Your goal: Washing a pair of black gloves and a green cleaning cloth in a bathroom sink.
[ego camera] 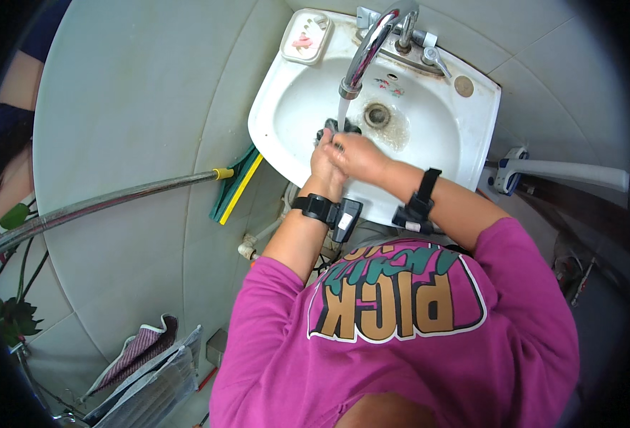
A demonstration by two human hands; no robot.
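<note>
Water runs from the curved chrome faucet onto a dark, wet cloth-like item over the white washbasin. My left hand grips this item under the stream, its fingers partly hidden. Close against it, my right hand is curled, with a bit of dark material at its fingers. Both hands are over the front left part of the bowl, left of the metal drain. Splashed water lies around the drain. Each wrist wears a black strap with a device.
A white soap dish holding pink and white pieces sits on the basin's back left corner. The faucet lever and a round tan disc are at right. A green and yellow squeegee with a metal pole leans at left. Tiled walls flank the basin.
</note>
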